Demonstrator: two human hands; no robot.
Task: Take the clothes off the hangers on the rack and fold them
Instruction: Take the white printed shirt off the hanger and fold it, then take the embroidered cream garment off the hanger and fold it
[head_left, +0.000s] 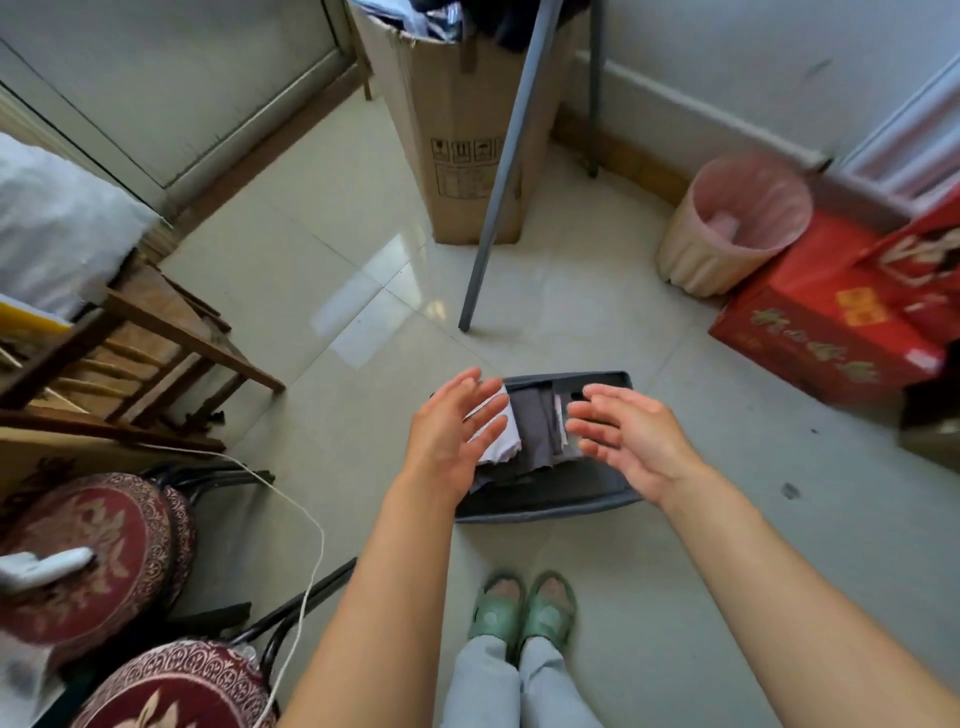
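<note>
The pale glossy tile floor (322, 270) carries everything around me; at its middle sits a dark shallow tray (566, 506); at twelve o'clock stands a tall cardboard box (467, 156), with a grey rack leg (493, 208) planted just in front of it; a pink wastebasket (696, 254) stands at two, just beside a red carton (810, 322) at three; a wooden chair frame (171, 332) at nine; red cushioned stools (88, 551) at eight; my green slippers (522, 608) at six.

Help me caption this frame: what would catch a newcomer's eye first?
The left hand and right hand, both open, hover mid-frame over folded clothes in a dark tray on the floor. A bright red gift box sits at right; a tall cardboard box stands at top centre.
</note>
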